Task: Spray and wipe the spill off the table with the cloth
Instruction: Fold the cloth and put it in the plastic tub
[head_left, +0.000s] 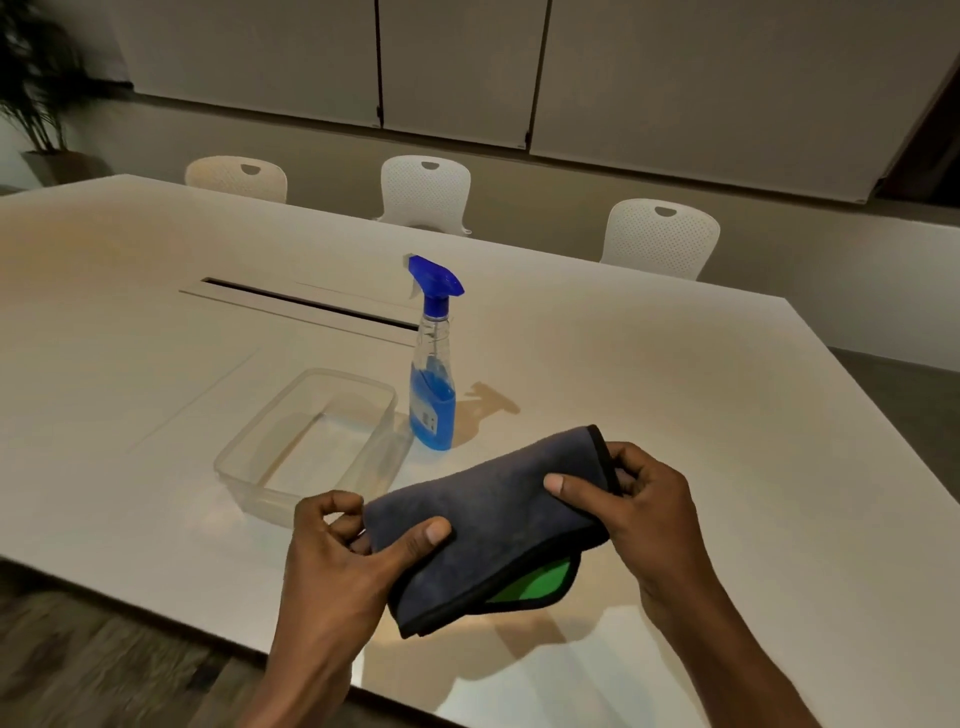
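Near-edge location: folded grey cloth (493, 525) held just above the tabletop (675, 374).
Left hand (337, 561): thumb and fingers pinching the cloth's left end.
Right hand (644, 499): pinching the right end.
Handling: soft, light, limp; judged best gripped at folded edges.
Spray bottle (434, 384): upright, beside clear tub (311, 441), toward the middle.
Spill (491, 402): faint tan patch; extent unclear.

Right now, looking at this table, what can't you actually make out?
- Head view: the spray bottle label is too small to read.
- The cloth hides the table beneath it and most fingers of the left hand and right hand.
- No spill is clearly distinguishable.
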